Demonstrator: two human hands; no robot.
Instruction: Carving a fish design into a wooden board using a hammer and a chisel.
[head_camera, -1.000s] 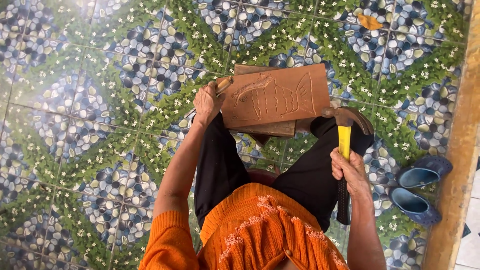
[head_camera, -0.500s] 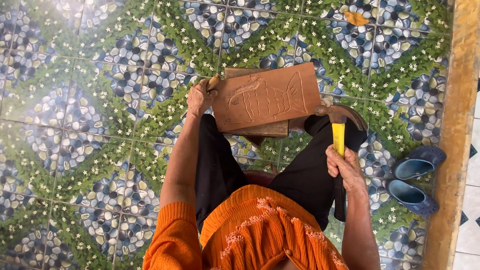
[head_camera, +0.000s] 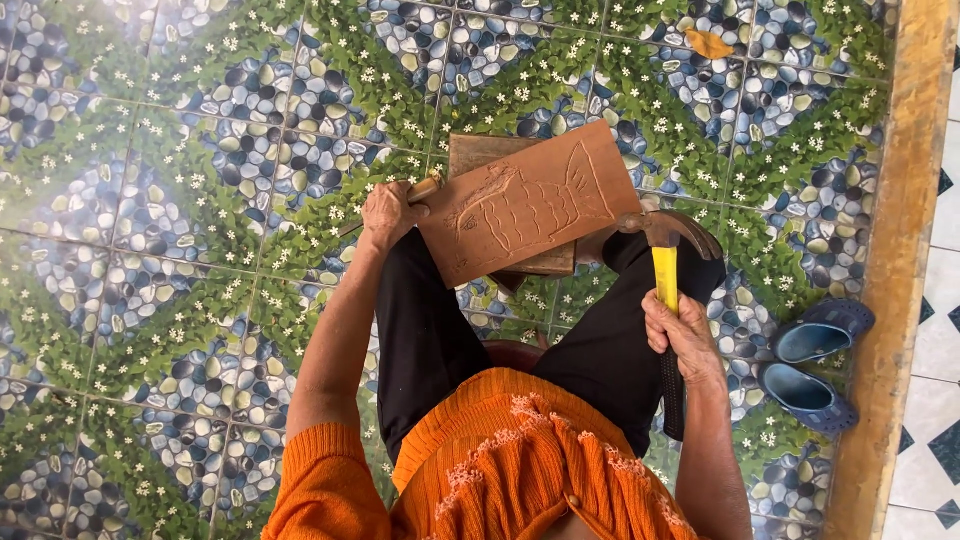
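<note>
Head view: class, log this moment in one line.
left hand: holds chisel at carved board | right hand: grips hammer | sandals on floor

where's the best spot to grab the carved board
Probably the board's bare right short edge, coming from the right. The left hand already crowds the left end, the underside rests on a block and the lap, and the fish carving fills the face. An edge grip there meets flat, free wood.
</note>
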